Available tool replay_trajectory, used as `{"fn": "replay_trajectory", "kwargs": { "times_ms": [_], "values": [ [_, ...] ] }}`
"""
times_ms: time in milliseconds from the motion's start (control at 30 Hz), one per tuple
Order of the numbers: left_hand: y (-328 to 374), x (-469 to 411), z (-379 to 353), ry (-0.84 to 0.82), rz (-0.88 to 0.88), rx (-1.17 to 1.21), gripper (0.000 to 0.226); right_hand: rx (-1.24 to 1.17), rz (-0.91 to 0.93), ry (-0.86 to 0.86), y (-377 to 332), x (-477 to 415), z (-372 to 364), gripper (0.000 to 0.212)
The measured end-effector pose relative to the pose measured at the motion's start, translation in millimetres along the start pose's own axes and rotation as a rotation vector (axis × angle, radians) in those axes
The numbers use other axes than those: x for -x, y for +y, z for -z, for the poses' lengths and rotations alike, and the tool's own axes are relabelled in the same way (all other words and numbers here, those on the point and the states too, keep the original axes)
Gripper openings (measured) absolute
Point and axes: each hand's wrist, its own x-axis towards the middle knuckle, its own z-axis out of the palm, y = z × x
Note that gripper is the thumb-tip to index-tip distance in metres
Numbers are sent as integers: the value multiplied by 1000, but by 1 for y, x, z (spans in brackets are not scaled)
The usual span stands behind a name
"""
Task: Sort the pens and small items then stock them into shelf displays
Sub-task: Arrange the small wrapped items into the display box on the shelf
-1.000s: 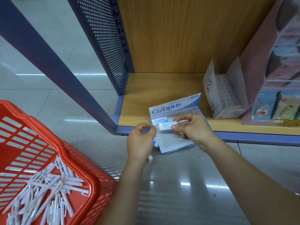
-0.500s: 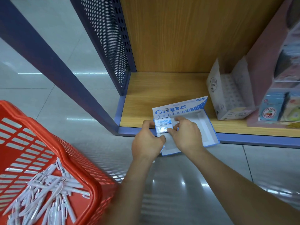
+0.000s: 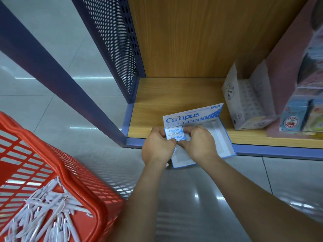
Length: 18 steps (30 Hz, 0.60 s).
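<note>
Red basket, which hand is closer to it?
Left. The left hand is on the basket's side, pinching the Campus packs. The right hand pinches them from the other side, farther from the basket.

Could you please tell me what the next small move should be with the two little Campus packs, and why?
Probably set the two Campus packs down in the back-left corner of the display box and release: the left hand and right hand pinch them edge to edge right against its header card.
</note>
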Motion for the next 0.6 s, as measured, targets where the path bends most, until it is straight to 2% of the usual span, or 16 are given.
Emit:
{"fn": "replay_trajectory", "kwargs": {
  "times_ms": [267, 400, 500, 600],
  "values": [
    [2, 0, 2, -33, 71, 98, 18, 1, -41, 39, -2, 2, -1, 43],
    [2, 6, 5, -62, 88, 175, 14, 76, -98, 56, -6, 2, -5, 46],
    [3, 8, 8, -58, 83, 204, 14, 4, -89, 17, -5, 4, -3, 35],
    [2, 10, 12, -22, 91, 245, 13, -66, -172, 0, -4, 5, 11, 17]
  ]
}}
